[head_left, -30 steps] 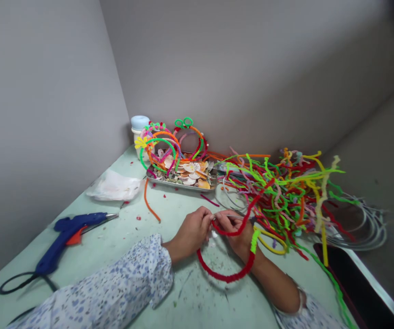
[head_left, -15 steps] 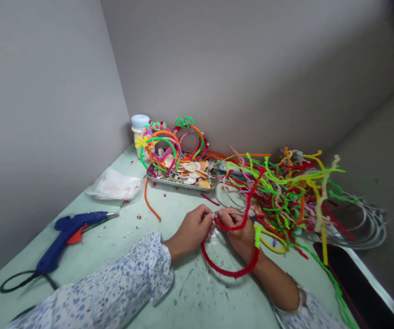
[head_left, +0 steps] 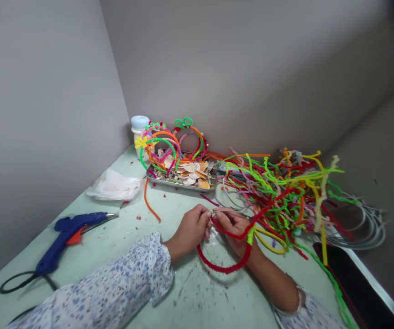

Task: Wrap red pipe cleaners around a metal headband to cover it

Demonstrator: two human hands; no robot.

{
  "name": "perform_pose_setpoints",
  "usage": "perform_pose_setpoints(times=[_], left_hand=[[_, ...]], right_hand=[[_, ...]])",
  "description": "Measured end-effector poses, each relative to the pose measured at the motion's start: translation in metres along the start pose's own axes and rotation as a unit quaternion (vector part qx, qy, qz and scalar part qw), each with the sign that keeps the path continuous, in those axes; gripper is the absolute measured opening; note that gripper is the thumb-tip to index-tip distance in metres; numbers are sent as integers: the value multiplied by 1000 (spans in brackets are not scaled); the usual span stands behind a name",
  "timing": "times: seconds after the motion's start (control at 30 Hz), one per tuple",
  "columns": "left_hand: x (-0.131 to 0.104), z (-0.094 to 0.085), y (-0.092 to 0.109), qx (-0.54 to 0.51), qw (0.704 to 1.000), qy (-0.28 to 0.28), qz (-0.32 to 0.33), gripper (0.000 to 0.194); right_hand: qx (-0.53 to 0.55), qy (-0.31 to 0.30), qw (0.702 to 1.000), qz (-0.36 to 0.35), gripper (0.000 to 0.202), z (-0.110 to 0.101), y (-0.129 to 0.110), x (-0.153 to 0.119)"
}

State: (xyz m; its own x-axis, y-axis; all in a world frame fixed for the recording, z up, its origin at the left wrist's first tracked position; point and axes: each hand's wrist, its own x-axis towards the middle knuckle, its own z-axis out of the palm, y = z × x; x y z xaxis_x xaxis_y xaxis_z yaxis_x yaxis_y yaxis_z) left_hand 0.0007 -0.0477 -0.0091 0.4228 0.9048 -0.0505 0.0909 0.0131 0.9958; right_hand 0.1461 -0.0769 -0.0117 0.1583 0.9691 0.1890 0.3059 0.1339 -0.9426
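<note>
My left hand (head_left: 193,227) pinches a headband (head_left: 224,270), its thumb and fingers pressed together near the bare grey end of the band. The lower curve of the band is wrapped in red fuzzy stem, with a short bright green section at its right. Close by on the right, my right hand (head_left: 239,228) is closed with its fingertips on the same bare part and on a red pipe cleaner (head_left: 239,237). The loose length of that pipe cleaner bends across the back of my right hand and rises to the right. Exact finger contact is partly hidden.
A tangled heap of pipe cleaners (head_left: 279,183) lies right, beside grey hoops (head_left: 371,224) and a dark flat object (head_left: 364,292). Finished headbands (head_left: 164,137) stand on a metal tray (head_left: 183,186) of shells. A blue glue gun (head_left: 55,242) and a plastic bag (head_left: 114,185) lie left.
The loose red pipe cleaner has swung down and to the right. The headband's curve has shifted slightly left and up, while both hands stay close together.
</note>
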Motion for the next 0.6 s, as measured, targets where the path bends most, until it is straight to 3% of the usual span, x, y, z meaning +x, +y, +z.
perform_pose_setpoints(times=[0.17, 0.3, 0.6], left_hand=[[4, -1, -1, -42, 999, 12, -21, 24], [5, -2, -4, -63, 997, 24, -31, 25], [4, -2, -3, -67, 997, 22, -21, 24]], right_hand=[[-12, 9, 1000, -20, 21, 2, 9, 1], [23, -30, 999, -9, 27, 4, 15, -2], [23, -5, 998, -61, 23, 1, -1, -7]])
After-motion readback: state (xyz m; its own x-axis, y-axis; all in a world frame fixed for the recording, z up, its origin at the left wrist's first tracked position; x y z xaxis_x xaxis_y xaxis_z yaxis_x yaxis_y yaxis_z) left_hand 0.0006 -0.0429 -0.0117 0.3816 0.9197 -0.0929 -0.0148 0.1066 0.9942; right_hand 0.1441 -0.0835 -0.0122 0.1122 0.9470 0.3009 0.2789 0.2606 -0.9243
